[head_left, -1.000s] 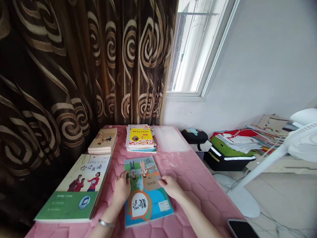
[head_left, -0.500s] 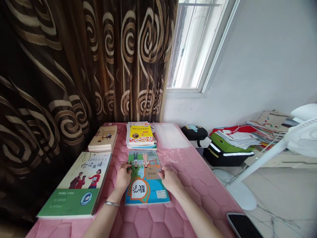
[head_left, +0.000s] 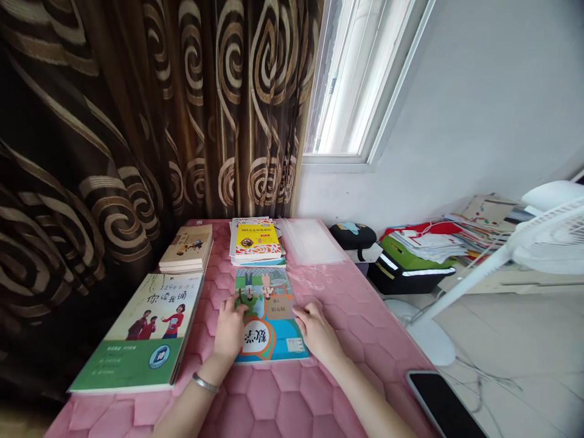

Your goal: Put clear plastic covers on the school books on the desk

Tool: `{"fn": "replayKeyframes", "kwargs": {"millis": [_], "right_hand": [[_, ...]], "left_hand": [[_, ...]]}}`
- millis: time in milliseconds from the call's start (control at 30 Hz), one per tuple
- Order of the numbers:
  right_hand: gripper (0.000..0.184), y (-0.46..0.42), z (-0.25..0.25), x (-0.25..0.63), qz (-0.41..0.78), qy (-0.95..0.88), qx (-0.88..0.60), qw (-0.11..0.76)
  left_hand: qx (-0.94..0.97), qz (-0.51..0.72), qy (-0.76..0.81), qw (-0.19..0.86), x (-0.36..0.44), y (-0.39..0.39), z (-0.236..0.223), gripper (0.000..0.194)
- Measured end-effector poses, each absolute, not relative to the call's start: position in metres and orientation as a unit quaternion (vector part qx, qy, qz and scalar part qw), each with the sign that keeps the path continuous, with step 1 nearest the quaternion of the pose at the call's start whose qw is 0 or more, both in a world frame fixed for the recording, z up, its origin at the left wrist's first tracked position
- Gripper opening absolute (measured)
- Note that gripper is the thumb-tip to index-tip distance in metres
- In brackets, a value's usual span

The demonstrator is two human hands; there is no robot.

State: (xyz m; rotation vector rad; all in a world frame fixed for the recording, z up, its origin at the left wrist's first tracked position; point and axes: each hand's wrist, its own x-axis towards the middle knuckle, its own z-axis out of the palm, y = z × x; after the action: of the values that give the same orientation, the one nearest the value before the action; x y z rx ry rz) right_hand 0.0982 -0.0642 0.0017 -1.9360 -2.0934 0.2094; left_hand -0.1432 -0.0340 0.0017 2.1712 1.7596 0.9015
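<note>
A blue and green textbook [head_left: 274, 302] lies on the pink padded surface in front of me, its cover picture upside down to me. At its left edge my left hand [head_left: 231, 322] has its fingers curled, with the thumb side over the cover. My right hand [head_left: 317, 328] pinches the opposite edge. Just beyond the textbook stands a stack of books with a yellow and white one [head_left: 256, 238] on top. To the left lies a pile of larger green and cream books [head_left: 137, 331], with smaller tan books [head_left: 186, 248] behind it.
Clear plastic sheets [head_left: 312, 242] lie at the far right of the pink surface [head_left: 274, 401]. A phone [head_left: 444, 401] rests on the near right edge. Beyond that edge stand a white fan [head_left: 465, 289] and a green and black box [head_left: 410, 264]. A patterned curtain [head_left: 205, 109] hangs behind.
The whole view has shifted slightly. Both hands stay at the textbook's sides, the left one lying a little further over its edge. The stacks have not moved.
</note>
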Motion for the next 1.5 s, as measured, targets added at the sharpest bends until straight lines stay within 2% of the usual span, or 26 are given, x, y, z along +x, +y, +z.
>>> {"fn": "replayKeyframes", "kwargs": {"millis": [167,300,367,633,867,1000,1200,1367,1500], "right_hand": [[0.027,-0.096,0.009,0.085,0.081,-0.783,-0.592,0.174],[0.041,-0.119,0.009,0.067,0.104,-0.794,-0.571,0.179],[0.042,-0.122,0.007,0.06,0.103,-0.793,-0.571,0.185],[0.028,-0.118,0.001,0.061,0.082,-0.798,-0.564,0.196],[0.021,-0.126,-0.001,0.103,0.083,-0.781,-0.594,0.177],[0.024,-0.129,-0.006,0.118,0.086,-0.776,-0.6,0.173],[0.03,-0.129,-0.01,0.124,0.098,-0.786,-0.582,0.186],[0.029,-0.132,0.0,0.107,0.093,-0.779,-0.594,0.178],[0.027,-0.129,0.006,0.076,0.093,-0.775,-0.598,0.184]], "left_hand": [[0.812,0.244,0.519,0.106,-0.125,-0.095,0.0,0.026],[0.806,0.243,0.531,0.096,-0.121,-0.118,-0.004,0.031],[0.804,0.244,0.534,0.092,-0.122,-0.118,-0.004,0.03],[0.804,0.222,0.547,0.078,-0.126,-0.115,-0.001,0.031],[0.79,0.193,0.579,0.064,-0.177,-0.116,-0.004,0.032],[0.789,0.177,0.582,0.081,-0.192,-0.115,-0.005,0.036],[0.792,0.166,0.582,0.08,-0.191,-0.118,0.0,0.039],[0.814,0.199,0.544,0.024,-0.178,-0.12,-0.002,0.029],[0.836,0.209,0.508,0.009,-0.148,-0.117,-0.002,0.031]]}}
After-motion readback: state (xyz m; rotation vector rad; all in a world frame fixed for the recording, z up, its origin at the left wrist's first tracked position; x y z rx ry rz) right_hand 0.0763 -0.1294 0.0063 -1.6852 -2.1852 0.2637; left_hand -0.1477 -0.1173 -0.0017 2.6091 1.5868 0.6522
